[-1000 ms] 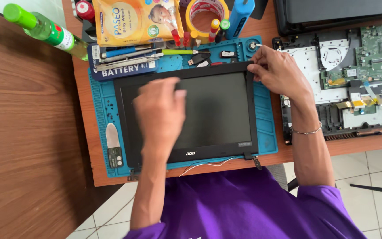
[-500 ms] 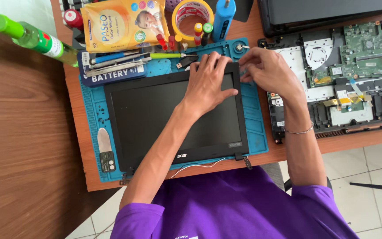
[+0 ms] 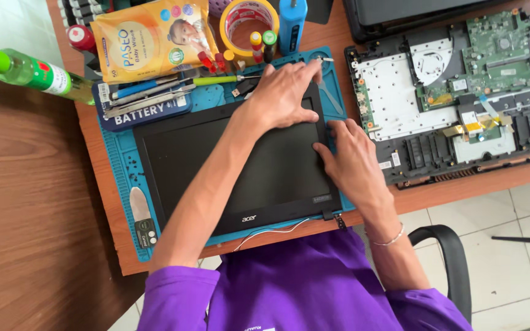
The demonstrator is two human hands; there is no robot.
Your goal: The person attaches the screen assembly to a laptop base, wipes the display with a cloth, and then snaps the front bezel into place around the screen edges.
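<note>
A black laptop screen panel (image 3: 216, 165) lies flat on a blue work mat (image 3: 121, 178). My left hand (image 3: 283, 95) reaches across the panel and rests on its top right corner, with the fingers curled over the top edge. On the panel's right bezel sits my right hand (image 3: 351, 159), its fingertips pressed into the edge. Thin white wires (image 3: 271, 230) trail from the panel's bottom edge.
An opened laptop base (image 3: 461, 92) with bare circuit boards lies to the right. Behind the mat are a yellow wipes pack (image 3: 148, 40), a tape roll (image 3: 246, 15), a blue cylinder (image 3: 291, 21) and several hand tools (image 3: 148, 98). A green bottle (image 3: 32, 70) lies far left. A metal pry tool (image 3: 141, 214) rests on the mat.
My left hand has gone from the middle of the screen to its top right corner. My right hand has slid from that corner down the right bezel.
</note>
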